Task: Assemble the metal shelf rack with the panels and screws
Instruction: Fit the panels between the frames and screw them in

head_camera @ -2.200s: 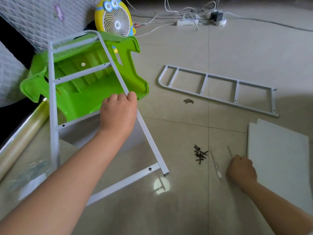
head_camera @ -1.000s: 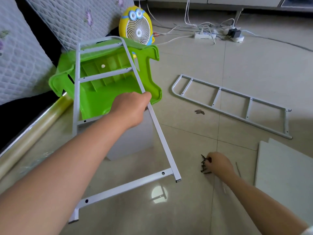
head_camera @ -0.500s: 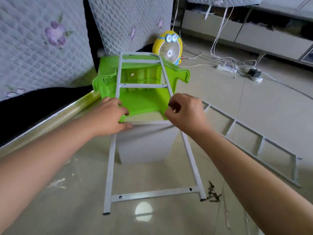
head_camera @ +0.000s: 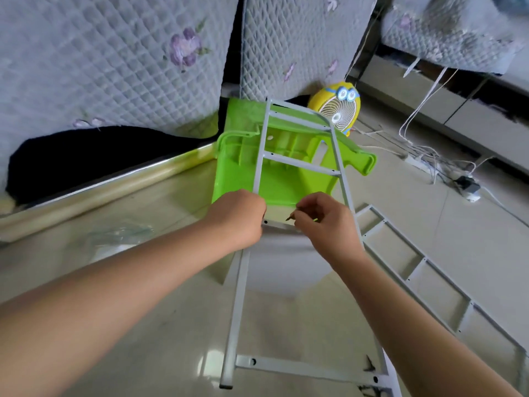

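A white metal side frame (head_camera: 299, 164) leans with its far end on a green plastic stool (head_camera: 237, 173), its near end on the floor. My left hand (head_camera: 239, 217) grips the frame's left rail at a crossbar. My right hand (head_camera: 323, 222) pinches a small dark screw (head_camera: 291, 216), its tip just above that crossbar, close to a hole. A white panel (head_camera: 277, 262) stands under the crossbar. A second side frame (head_camera: 423, 262) lies flat on the floor to the right.
A yellow cartoon fan (head_camera: 337, 108) stands behind the stool. Quilted mattresses (head_camera: 100, 61) lean at the back left. A power strip with tangled cables (head_camera: 423, 164) lies at the right. A foil-like roll (head_camera: 94, 190) and clear plastic wrap (head_camera: 120, 236) lie at the left.
My right hand left the floor with a screw and came up to the frame's crossbar. My left hand shifted to the left rail. The view tilted upward.
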Demonstrator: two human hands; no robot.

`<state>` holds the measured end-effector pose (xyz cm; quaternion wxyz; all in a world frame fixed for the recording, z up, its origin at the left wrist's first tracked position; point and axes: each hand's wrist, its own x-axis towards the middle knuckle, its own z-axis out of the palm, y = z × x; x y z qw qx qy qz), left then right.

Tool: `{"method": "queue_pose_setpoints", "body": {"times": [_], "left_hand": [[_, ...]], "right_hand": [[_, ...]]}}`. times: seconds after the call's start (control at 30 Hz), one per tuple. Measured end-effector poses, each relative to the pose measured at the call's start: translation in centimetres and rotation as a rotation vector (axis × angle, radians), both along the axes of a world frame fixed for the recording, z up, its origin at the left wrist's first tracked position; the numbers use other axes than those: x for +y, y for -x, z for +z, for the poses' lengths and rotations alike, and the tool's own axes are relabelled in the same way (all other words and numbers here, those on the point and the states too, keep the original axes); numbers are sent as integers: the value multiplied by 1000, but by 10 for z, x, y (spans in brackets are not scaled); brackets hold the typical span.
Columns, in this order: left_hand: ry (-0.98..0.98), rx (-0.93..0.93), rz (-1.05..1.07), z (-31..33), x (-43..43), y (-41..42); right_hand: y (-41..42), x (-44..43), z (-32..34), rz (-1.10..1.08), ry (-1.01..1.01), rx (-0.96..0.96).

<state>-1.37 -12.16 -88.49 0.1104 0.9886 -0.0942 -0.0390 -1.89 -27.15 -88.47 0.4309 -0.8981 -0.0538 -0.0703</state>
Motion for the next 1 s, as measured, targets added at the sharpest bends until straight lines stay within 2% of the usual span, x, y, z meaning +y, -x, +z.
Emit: {"method": "queue_pose_setpoints", "body": {"times": [0.17, 0.43, 0.5, 0.67, 0.9, 1.0], "left_hand": [[128, -47, 15, -6, 3, 8], [679, -8, 173, -11, 19, 22], [713, -51, 199, -15, 22, 23], [747, -84, 174, -17, 29, 21], [794, 5, 180, -18, 33, 17], [811, 36, 182, -17, 34, 15]], "right_hand": [[-2, 12, -6, 85, 54, -63], [-2, 19, -7, 188, 204, -145], [-2, 20, -7, 216, 250, -194], [-6, 23, -5, 387, 511, -468], [-16, 23, 4, 534, 754, -485], [-19, 24, 6, 570, 775, -505]]}}
